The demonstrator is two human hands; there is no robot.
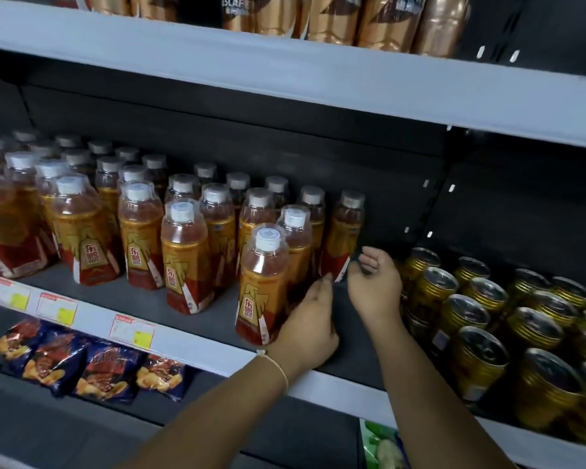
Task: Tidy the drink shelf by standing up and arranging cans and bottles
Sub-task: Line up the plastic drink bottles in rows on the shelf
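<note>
Several amber drink bottles with white caps and orange-red labels stand upright in rows on the dark middle shelf (pixel 197 319). My left hand (pixel 310 321) lies flat against the right side of the front bottle (pixel 263 286), its fingertips reaching the base of the bottle behind it (pixel 295 245). My right hand (pixel 374 286) is loosely curled, with its fingertips touching the lower edge of the rightmost bottle (pixel 344 236). Whether it grips that bottle is unclear. Gold cans (pixel 477 363) stand upright in rows right of my right hand.
The shelf above carries brown coffee bottles (pixel 332 18). Snack bags (pixel 92 363) lie on the shelf below, under the price-tag strip (pixel 126 328). A strip of bare shelf runs between the bottles and the cans. A dark back panel (pixel 285 140) closes the rear.
</note>
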